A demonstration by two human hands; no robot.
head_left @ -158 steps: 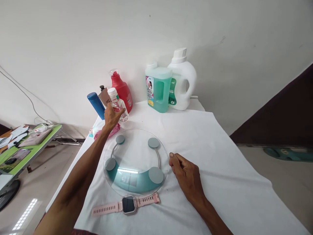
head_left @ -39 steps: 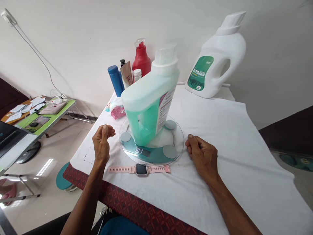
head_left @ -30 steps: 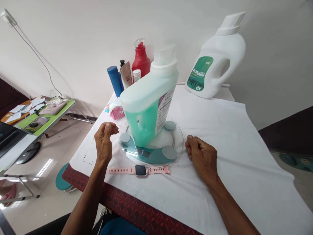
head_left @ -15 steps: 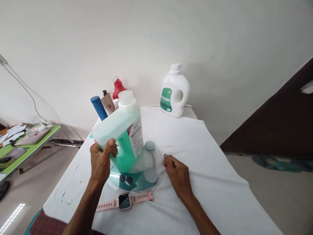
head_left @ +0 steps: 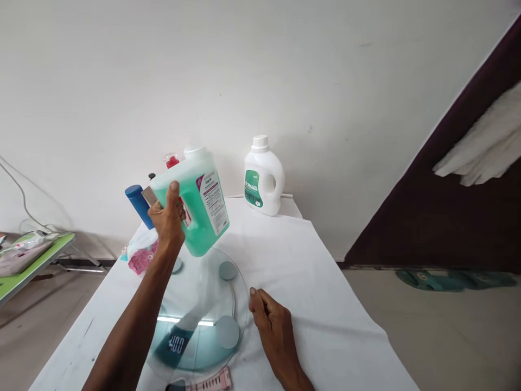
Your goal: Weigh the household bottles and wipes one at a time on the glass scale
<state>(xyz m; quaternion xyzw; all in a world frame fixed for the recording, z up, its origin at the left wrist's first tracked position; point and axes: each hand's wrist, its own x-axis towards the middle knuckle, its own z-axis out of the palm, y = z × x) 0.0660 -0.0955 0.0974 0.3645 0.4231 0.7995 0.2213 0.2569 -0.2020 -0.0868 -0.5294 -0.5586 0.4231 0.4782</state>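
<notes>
My left hand [head_left: 169,217] is wrapped around the handle of a translucent jug of green liquid [head_left: 203,228], which hangs tilted above the round glass scale [head_left: 189,288]. A label with a purple corner covers the jug's side. The scale's lit display [head_left: 177,344] shows digits that look like 400. My right hand [head_left: 274,331] rests as a loose fist on the white cloth, just right of the scale's edge, with nothing visible in it. Below the scale lies a smartwatch with a pink strap [head_left: 211,380], partly cut off by the frame.
A white detergent bottle with a green label [head_left: 264,182] stands at the table's back, by the wall. At the back left are a blue bottle [head_left: 139,205], a red bottle [head_left: 172,162] and a pink patterned cloth [head_left: 142,259]. Teal slippers [head_left: 431,280] lie on the floor at right.
The jug, in my left hand, has been raised off the scale. The scale's display is now lit. My right hand stays beside the scale; the view has shifted.
</notes>
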